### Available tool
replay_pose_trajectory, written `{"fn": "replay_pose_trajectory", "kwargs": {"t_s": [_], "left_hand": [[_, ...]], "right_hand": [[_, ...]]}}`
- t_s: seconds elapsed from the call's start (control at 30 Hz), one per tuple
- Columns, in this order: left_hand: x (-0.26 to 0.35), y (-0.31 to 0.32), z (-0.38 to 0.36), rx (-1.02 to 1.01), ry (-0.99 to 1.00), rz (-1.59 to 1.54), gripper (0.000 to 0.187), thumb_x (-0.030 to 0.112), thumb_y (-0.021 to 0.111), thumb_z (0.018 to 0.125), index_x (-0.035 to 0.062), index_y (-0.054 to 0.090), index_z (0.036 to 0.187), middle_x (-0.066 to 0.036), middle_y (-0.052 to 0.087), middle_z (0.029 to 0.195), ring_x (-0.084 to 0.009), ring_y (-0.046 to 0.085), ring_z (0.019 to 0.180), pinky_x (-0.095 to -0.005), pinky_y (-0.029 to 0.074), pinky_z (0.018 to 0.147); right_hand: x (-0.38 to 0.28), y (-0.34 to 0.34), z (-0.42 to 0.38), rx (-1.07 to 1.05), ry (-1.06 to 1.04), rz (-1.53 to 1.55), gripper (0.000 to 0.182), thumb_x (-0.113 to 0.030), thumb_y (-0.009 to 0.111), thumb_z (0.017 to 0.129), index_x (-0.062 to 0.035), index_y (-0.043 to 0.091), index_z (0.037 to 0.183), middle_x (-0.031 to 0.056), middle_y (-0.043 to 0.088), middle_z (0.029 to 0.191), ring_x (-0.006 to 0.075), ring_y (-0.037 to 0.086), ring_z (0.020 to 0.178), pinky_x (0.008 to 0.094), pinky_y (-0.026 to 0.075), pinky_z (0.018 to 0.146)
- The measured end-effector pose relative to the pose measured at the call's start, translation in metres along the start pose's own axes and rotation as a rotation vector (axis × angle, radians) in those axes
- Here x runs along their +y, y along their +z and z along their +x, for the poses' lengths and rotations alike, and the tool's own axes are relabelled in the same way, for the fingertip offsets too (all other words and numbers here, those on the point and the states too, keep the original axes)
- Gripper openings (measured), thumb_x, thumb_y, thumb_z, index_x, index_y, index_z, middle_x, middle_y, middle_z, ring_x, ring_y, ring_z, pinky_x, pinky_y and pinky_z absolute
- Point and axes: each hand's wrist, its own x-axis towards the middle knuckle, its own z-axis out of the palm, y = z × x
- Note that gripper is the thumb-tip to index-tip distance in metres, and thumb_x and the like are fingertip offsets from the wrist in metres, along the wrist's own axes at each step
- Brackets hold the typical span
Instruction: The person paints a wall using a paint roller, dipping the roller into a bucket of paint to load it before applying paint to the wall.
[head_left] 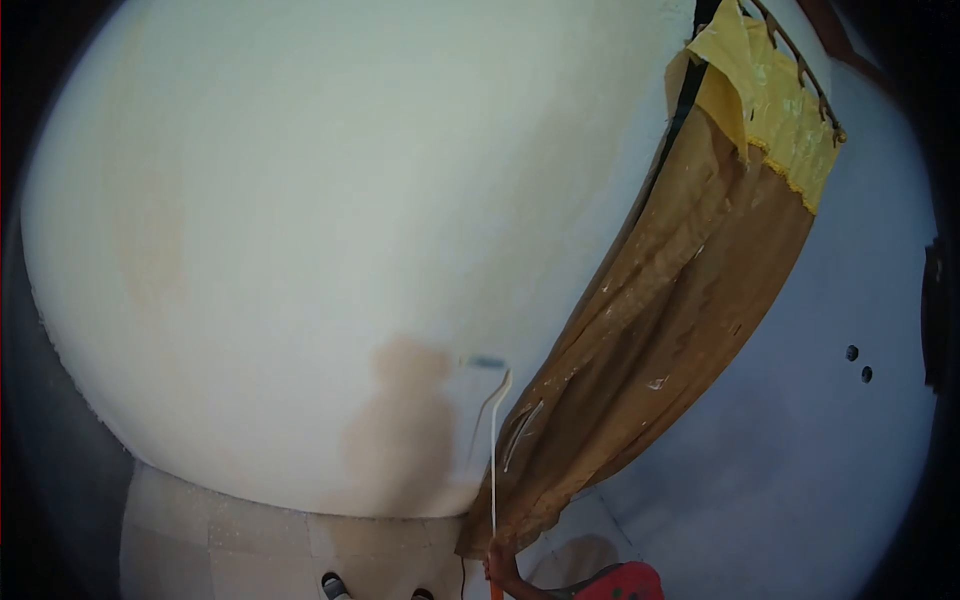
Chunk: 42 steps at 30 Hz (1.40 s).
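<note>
At the bottom of the head view, my right hand [502,560] is closed around the pole of a paint roller [493,470]. A red sleeve [625,583] shows at the upper end of that arm. The pale rod rises from the hand, bends near the top and carries a bluish, blurred roller head [486,362] against the off-white wall [300,250]. Below the hand the handle looks orange. My left hand is out of view.
A long brown curtain [680,320] with a yellow top hangs from a rod [800,65] just right of the roller. Beyond it is a bluish wall [780,430] with two dark round fittings [859,364]. My feet [336,584] stand on the tiled floor [260,525].
</note>
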Motion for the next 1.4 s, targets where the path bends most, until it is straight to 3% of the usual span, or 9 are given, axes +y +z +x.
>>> {"fn": "replay_pose_trajectory", "kwargs": {"t_s": [0.2,0.3,0.53,0.8,0.9,0.93,1.13,1.23,1.4], "left_hand": [[-0.03,-0.012,-0.04,0.162,-0.294,0.071,0.034,0.032,0.059,0.089,0.0001,0.063,0.1,-0.008,0.061,0.08,-0.0213,0.055,0.072,-0.0346,0.045,0.063],[-0.033,-0.023,-0.042,-0.157,0.02,1.153,0.038,0.019,0.051,0.085,0.0152,0.056,0.122,-0.014,0.066,0.1,-0.0318,0.063,0.092,-0.0439,0.05,0.079],[0.002,-0.01,-0.083,0.08,-0.375,0.369,0.042,0.037,0.043,0.093,0.0084,0.06,0.119,-0.02,0.059,0.117,-0.0341,0.055,0.11,-0.0402,0.043,0.095],[-0.065,-0.082,-0.213,0.627,-0.499,-0.192,0.039,0.035,0.059,0.084,0.0051,0.064,0.109,-0.016,0.065,0.107,-0.0295,0.061,0.099,-0.0387,0.048,0.087],[-0.153,-0.103,-0.287,0.726,-0.354,-0.013,0.035,0.04,0.06,0.083,0.009,0.065,0.097,-0.006,0.061,0.07,-0.0192,0.053,0.054,-0.0382,0.045,0.047],[-0.149,-0.107,-0.313,0.607,-0.637,0.054,0.03,0.027,0.043,0.092,0.0143,0.064,0.11,-0.015,0.063,0.111,-0.0318,0.06,0.102,-0.0417,0.047,0.09],[-0.205,-0.087,-0.439,0.926,-0.841,-0.373,0.032,0.028,0.043,0.092,0.0094,0.066,0.102,-0.017,0.066,0.099,-0.0358,0.062,0.094,-0.0449,0.049,0.086],[-0.221,-0.053,-0.471,0.943,-0.716,-0.015,0.035,0.033,0.047,0.09,0.0055,0.067,0.096,-0.019,0.066,0.096,-0.0385,0.062,0.091,-0.0427,0.049,0.084],[-0.185,-0.037,-0.478,1.229,-0.878,-0.764,0.039,0.037,0.056,0.085,0.0012,0.067,0.096,-0.023,0.064,0.101,-0.04,0.06,0.097,-0.0394,0.047,0.085]], "right_hand": [[0.039,-0.025,-0.066,-0.068,0.557,-0.194,0.051,-0.052,0.043,0.093,-0.0056,0.052,0.073,0.0035,0.046,0.053,0.0187,0.047,0.038,0.0346,0.038,0.038],[0.078,-0.041,-0.076,-0.26,0.297,-0.477,0.047,-0.048,0.049,0.092,-0.0029,0.057,0.079,0.0085,0.051,0.055,0.0222,0.053,0.049,0.0381,0.043,0.048],[0.105,0.008,-0.081,-0.533,-0.213,-0.851,0.048,-0.041,0.052,0.091,0.0009,0.057,0.069,0.0146,0.057,0.061,0.0256,0.057,0.059,0.04,0.044,0.058],[-0.025,0.175,-0.16,-0.804,0.086,-0.528,0.026,-0.027,0.061,0.088,-0.0056,0.053,0.076,-0.0001,0.046,0.053,0.0069,0.044,0.044,0.0233,0.035,0.04],[-0.022,0.232,-0.182,-0.956,0.072,-0.512,0.024,-0.024,0.061,0.089,-0.0043,0.054,0.078,0.0002,0.048,0.054,0.0064,0.043,0.043,0.0214,0.035,0.039],[-0.024,0.25,-0.193,-1.007,0.019,-0.526,0.023,-0.024,0.061,0.088,-0.004,0.054,0.079,0.0004,0.049,0.055,0.0065,0.043,0.043,0.0219,0.035,0.039],[0.018,0.347,-0.228,-1.313,-0.18,-0.672,0.02,-0.02,0.062,0.087,-0.0028,0.055,0.08,0.0008,0.051,0.056,0.0064,0.045,0.046,0.0233,0.035,0.042],[0.019,0.389,-0.244,-1.456,-0.219,-0.7,0.017,-0.017,0.061,0.087,-0.0026,0.055,0.08,0.0006,0.051,0.056,0.0064,0.046,0.046,0.023,0.035,0.043],[0.007,0.471,-0.285,-1.644,-0.075,-0.773,0.013,-0.013,0.059,0.088,-0.003,0.054,0.082,0.0007,0.05,0.056,0.0069,0.046,0.043,0.0225,0.036,0.041]]}}
